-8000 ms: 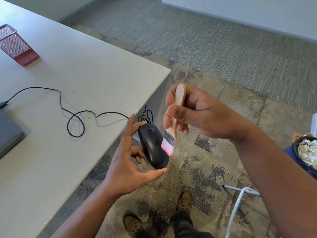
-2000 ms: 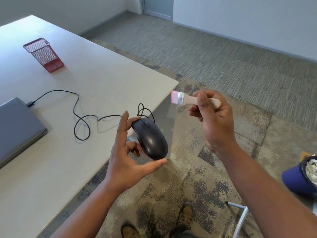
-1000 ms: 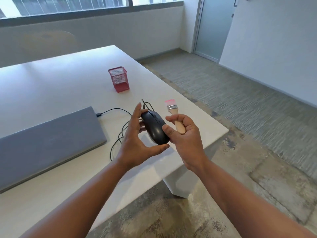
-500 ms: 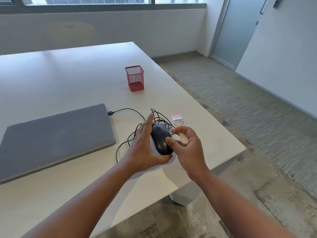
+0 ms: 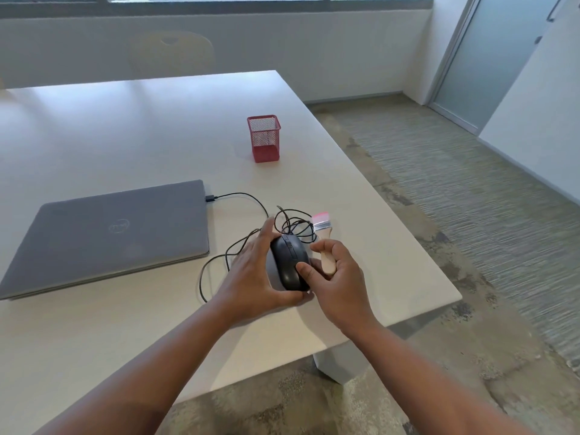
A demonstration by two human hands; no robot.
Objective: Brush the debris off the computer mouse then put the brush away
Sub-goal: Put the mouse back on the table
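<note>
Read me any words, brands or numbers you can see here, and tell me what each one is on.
Laptop lid: a round logo, too blurred to read.
Mouse, brush, red mesh cup, table: no text visible.

Both hands cup the black mouse [image 5: 290, 265] over the white table [image 5: 125, 127]. The right hand [image 5: 337, 277] also grips a brush [image 5: 323, 237], pink bristles pointing away.

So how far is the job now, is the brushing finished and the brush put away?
Brushing looks over: the brush points away from the mouse; whether debris remains is too small to tell. In hand: the left hand holds the mouse low over the table, the right hand grips the brush. Left: stow the brush, probably in the red cup.
</note>
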